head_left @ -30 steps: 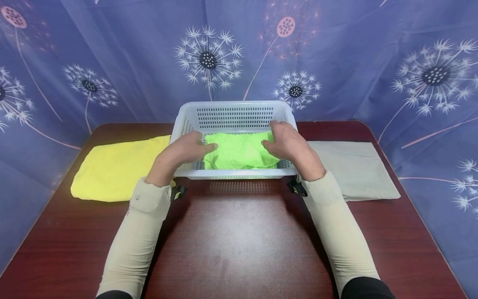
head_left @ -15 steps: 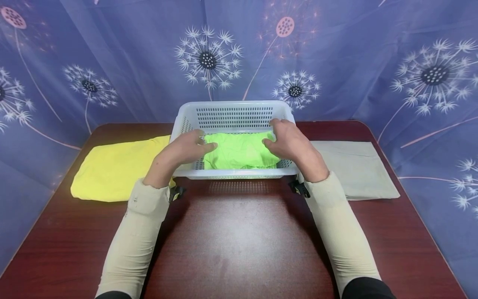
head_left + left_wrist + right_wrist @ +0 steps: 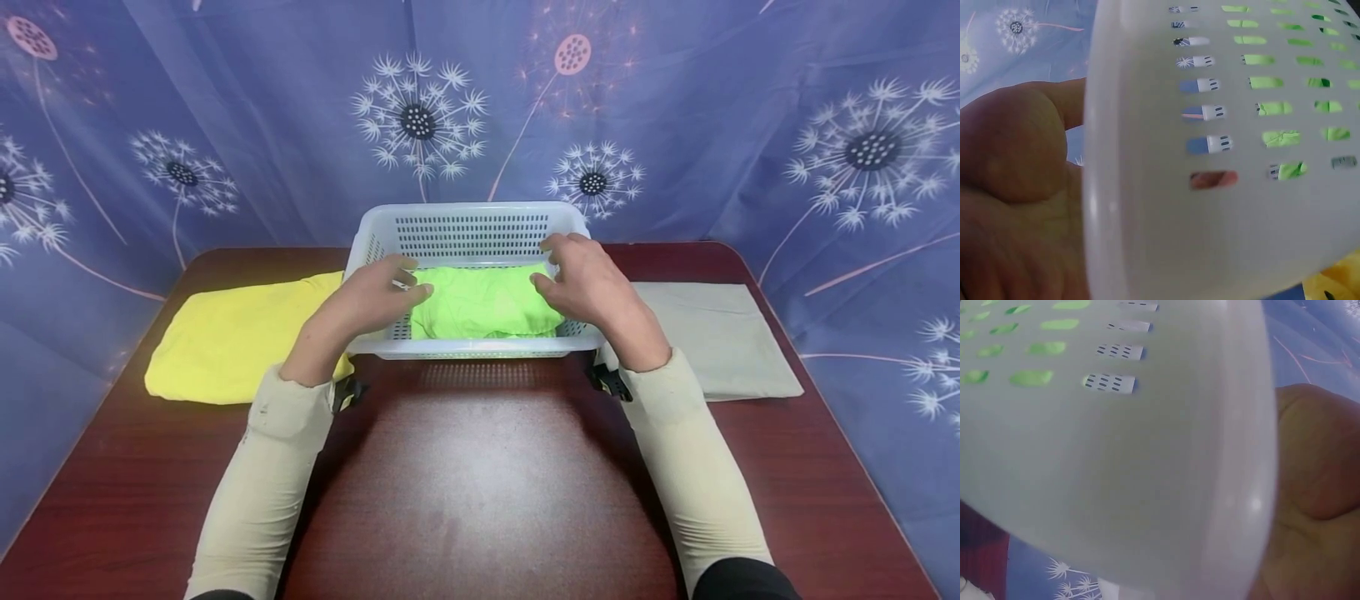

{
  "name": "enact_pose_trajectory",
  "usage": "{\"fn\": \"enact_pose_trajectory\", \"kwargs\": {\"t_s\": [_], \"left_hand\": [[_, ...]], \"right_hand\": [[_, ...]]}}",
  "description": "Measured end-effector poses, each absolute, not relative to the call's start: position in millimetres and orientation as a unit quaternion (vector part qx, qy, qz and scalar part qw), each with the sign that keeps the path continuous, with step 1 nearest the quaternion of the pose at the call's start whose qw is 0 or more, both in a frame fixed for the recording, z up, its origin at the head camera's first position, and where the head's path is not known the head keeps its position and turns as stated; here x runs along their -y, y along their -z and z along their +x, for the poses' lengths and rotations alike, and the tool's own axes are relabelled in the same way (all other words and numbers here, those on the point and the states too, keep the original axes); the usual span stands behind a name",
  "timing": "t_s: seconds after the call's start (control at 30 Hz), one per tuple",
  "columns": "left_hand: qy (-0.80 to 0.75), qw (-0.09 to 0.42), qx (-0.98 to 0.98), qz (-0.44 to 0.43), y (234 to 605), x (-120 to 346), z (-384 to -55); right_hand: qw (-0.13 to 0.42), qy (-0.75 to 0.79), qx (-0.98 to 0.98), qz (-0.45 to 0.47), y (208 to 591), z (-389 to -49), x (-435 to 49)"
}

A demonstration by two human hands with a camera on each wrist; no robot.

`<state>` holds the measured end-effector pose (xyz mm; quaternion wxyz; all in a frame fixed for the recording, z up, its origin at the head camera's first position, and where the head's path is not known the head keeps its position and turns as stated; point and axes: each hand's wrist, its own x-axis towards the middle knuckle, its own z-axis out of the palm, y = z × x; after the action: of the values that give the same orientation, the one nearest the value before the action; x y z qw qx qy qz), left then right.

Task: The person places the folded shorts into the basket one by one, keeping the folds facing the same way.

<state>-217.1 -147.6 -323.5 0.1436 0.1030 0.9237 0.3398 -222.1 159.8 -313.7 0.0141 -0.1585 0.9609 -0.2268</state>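
A bright green folded cloth [image 3: 487, 304] lies in a white slotted plastic basket [image 3: 472, 348]. Over the basket's left end is my left hand [image 3: 371, 298], thumb and fingers apart, with nothing seen between them. My right hand [image 3: 592, 279] is over the right end in much the same pose, its thumb near the cloth's edge. Both wrist views are filled by the basket's outer wall [image 3: 1141, 237], with green showing through the slots. In the right wrist view the palm of the right hand [image 3: 1316, 462] is beside the rim. Some fingertips are hidden.
A folded yellow cloth [image 3: 232, 342] lies left of the basket, partly behind the left forearm. A folded grey cloth [image 3: 735, 342] lies to the right. All rest on a dark red-brown table [image 3: 480, 483], with a blue dandelion-print curtain [image 3: 300, 108] behind.
My hands have drawn slightly apart, the left one to the left and the right one to the right. The green cloth and basket have stayed where they were.
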Motion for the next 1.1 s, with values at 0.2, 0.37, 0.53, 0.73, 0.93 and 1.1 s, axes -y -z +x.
{"fn": "enact_pose_trajectory", "kwargs": {"t_s": [0.2, 0.37, 0.53, 0.73, 0.93, 1.1], "left_hand": [[-0.364, 0.110, -0.915, 0.133, 325, 151, -214], [-0.372, 0.072, -0.908, 0.178, 328, 152, -212], [-0.384, 0.034, -0.898, 0.212, 328, 150, -209], [-0.385, -0.009, -0.888, 0.252, 326, 151, -205], [-0.374, -0.018, -0.888, 0.268, 327, 154, -200], [-0.357, -0.013, -0.888, 0.290, 328, 158, -197]], "right_hand": [[-0.011, 0.242, -0.956, -0.168, 312, -220, -162], [-0.031, 0.260, -0.949, -0.178, 312, -217, -163], [-0.051, 0.268, -0.945, -0.179, 311, -213, -164], [-0.068, 0.273, -0.943, -0.175, 309, -209, -168], [-0.085, 0.272, -0.942, -0.176, 310, -207, -172], [-0.106, 0.274, -0.939, -0.176, 312, -205, -175]]}}
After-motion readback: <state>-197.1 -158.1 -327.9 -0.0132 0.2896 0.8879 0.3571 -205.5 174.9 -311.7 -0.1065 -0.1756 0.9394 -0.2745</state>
